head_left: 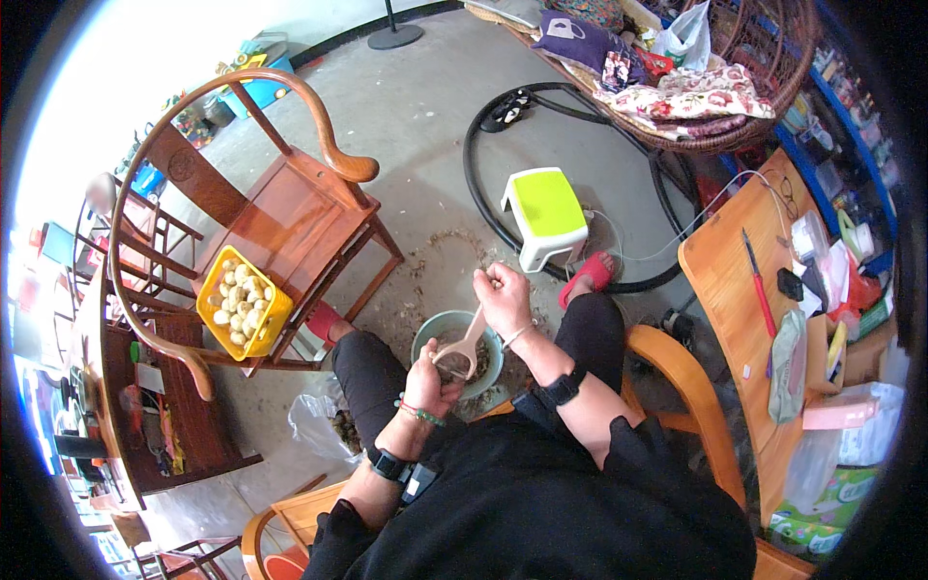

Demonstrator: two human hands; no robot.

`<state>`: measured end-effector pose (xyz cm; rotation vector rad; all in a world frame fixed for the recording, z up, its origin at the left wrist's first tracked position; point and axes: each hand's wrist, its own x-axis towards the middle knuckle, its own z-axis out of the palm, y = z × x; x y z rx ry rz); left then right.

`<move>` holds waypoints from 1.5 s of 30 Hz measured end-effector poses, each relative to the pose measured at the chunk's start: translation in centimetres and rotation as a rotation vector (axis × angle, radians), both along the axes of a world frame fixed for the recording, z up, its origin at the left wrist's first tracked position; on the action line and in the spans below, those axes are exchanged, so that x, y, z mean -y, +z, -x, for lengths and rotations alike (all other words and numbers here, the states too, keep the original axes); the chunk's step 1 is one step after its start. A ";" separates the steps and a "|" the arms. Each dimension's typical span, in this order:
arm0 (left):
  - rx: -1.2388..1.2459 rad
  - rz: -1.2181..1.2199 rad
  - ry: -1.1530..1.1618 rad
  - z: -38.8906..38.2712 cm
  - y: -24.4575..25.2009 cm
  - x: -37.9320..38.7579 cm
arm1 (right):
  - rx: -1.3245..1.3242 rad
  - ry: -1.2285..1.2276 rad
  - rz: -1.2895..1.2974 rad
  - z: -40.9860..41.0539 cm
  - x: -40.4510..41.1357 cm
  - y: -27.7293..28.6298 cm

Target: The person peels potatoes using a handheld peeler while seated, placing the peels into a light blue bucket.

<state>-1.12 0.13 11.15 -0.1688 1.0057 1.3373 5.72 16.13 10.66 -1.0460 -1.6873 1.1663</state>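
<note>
My right hand (504, 301) is closed round the handle of a pale Y-shaped peeler (462, 349), above a light green basin (493, 377) on the floor between my legs. The basin holds dark scraps. My left hand (428, 380) is at the peeler's head, its fingers curled; whether a small thing lies in it, I cannot tell. On the wooden armchair at the left stands a yellow plastic basket (281, 319) with several pale, round, peeled-looking pieces (243, 304).
A white stool with a green top (547, 203) stands ahead, beside a black hoop-shaped tube (475, 174). At the right, a wooden table (714, 254) bears a red-handled knife (763, 297). A clear plastic bag (315, 420) lies by my left leg. Scraps litter the floor.
</note>
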 end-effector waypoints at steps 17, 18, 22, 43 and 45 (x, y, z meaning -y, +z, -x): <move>0.185 0.171 0.056 1.5 -2.9 2.2 | -0.044 -0.104 0.239 -0.6 -0.6 -6.7; 0.123 0.182 0.043 1.1 -2.4 2.0 | -0.141 -0.051 0.355 -0.3 -0.1 -5.8; -0.040 0.197 0.002 0.4 -2.4 1.4 | -0.018 -0.018 0.158 0.6 0.7 -4.7; 0.254 -0.119 -0.149 0.5 -0.1 1.8 | 0.341 -0.225 -0.048 -2.3 -2.7 -7.4; 0.281 -0.161 -0.148 0.9 -1.0 1.8 | 0.170 -0.257 0.051 -2.5 -3.0 -7.5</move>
